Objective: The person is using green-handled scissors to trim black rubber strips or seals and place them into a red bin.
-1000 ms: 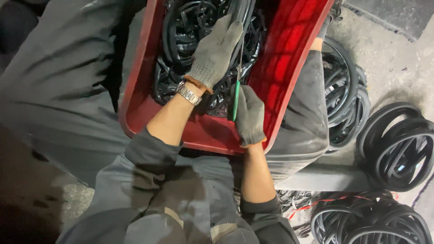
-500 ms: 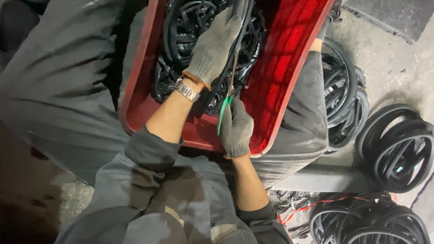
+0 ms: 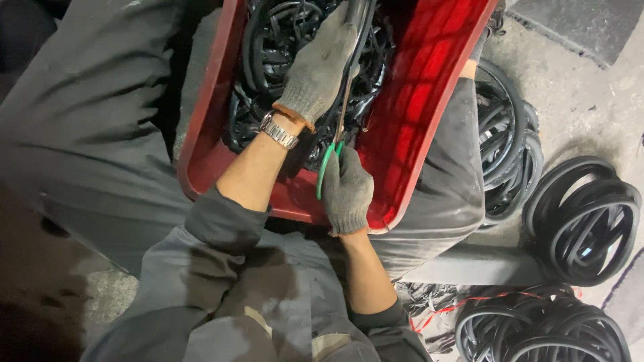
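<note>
A red plastic tray [image 3: 416, 114] rests on my lap, filled with tangled black rubber strips [image 3: 268, 60]. My left hand [image 3: 315, 67], in a grey glove with a metal watch at the wrist, reaches into the tray and grips a long black strip [image 3: 362, 27] that runs up out of view. My right hand [image 3: 349, 194], also gloved, is at the tray's near rim and holds green-handled scissors [image 3: 327, 167]. The blades point up along the held strip, just beside my left hand.
Coils of black rubber rings lie on the concrete floor at the right [image 3: 583, 221], beside the tray [image 3: 503, 141] and at the bottom right [image 3: 537, 328]. A dark mat [image 3: 583, 27] sits at the top right. My grey trouser legs flank the tray.
My right hand has slid a little down and left along the tray's rim, and the scissors now show their green handle. My left hand has moved slightly up with the strip.
</note>
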